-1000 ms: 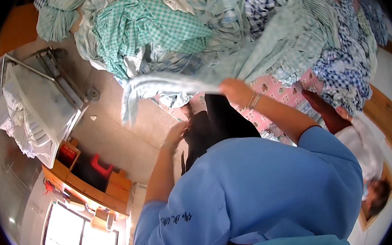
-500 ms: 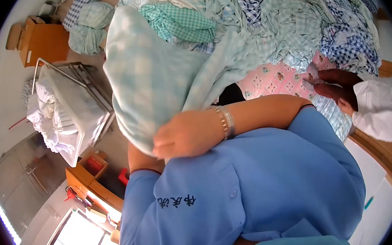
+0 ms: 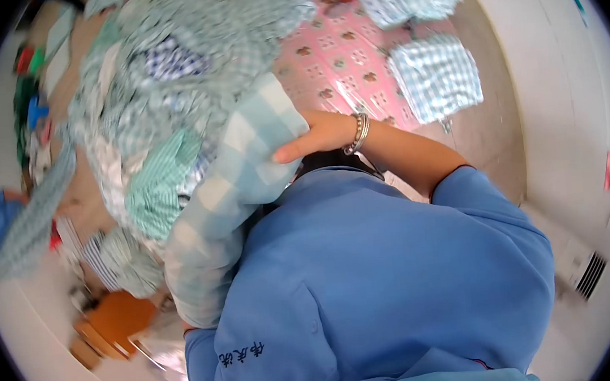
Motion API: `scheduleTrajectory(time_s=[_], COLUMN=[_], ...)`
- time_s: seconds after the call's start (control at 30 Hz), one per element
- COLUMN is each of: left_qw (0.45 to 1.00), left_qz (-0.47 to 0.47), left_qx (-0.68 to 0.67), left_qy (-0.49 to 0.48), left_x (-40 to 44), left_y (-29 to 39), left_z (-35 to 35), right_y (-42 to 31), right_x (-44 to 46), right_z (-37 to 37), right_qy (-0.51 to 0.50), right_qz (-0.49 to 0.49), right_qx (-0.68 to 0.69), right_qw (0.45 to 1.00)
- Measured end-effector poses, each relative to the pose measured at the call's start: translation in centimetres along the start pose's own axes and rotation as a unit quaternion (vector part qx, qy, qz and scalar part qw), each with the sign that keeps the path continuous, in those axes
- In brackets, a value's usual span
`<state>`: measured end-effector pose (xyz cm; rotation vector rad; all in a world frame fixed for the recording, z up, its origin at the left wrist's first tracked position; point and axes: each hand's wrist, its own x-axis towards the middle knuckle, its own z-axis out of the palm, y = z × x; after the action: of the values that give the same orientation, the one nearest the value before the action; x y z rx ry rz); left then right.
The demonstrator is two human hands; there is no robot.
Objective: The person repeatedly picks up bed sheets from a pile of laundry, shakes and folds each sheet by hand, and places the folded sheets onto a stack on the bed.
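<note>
Pinching a pale-green checked cloth (image 3: 218, 198), the right hand (image 3: 320, 132) seemingly steadies its far end, next needing the left hand, grip hidden.

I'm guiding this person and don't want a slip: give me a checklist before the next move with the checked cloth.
1. Right hand on the checked cloth: ok, thumb over its edge.
2. Left hand placed securely: cannot tell, hidden by the cloth.
3. Cloth spread flat: not ok, bunched in folds.
4. Cloth free of the heap: cannot tell, they overlap in view.
5. Folded bundle apart from the cloth: ok.
</note>
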<state>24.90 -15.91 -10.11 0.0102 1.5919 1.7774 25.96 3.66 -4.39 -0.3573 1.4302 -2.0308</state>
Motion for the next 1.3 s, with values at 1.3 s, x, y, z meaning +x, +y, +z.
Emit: scheduleTrajectory(time_s=[1.3], left_qw=[0.889], left_qz=[-0.072], left_qx=[0.119], left_qy=[-0.435], left_x=[37.9], left_y=[21.7], left_z=[23.7], right_y=[-4.4], right_x=[-31.7], right_z=[-6.8], right_qy=[0.786], right_qz=[-0.163], right_qx=[0.205], right_qw=[0.56])
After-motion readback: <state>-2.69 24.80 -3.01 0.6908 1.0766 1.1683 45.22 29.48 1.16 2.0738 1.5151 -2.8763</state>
